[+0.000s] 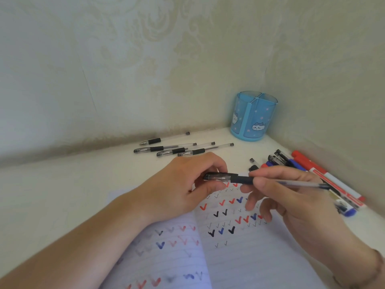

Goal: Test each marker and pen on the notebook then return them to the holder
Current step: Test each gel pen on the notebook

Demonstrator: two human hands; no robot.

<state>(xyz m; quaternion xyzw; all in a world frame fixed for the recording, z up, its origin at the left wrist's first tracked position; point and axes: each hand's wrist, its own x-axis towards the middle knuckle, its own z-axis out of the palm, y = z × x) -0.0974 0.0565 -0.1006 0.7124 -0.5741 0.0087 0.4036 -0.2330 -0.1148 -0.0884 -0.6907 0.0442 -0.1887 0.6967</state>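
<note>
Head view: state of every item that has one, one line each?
Pen: held level over the notebook, cap on.
Left hand: pinches the pen's cap.
Right hand: grips the pen's barrel.
Holder: upright in the corner, nothing showing above its rim.
Notebook: open, pages covered in check marks.
Four pens: lying capped on the desk.
Markers: lying by the right wall.

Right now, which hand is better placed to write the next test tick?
Right. The right hand grips the pen by its barrel over the notebook; the left hand only pinches the cap end, so likely it uncaps while the right writes.
</note>
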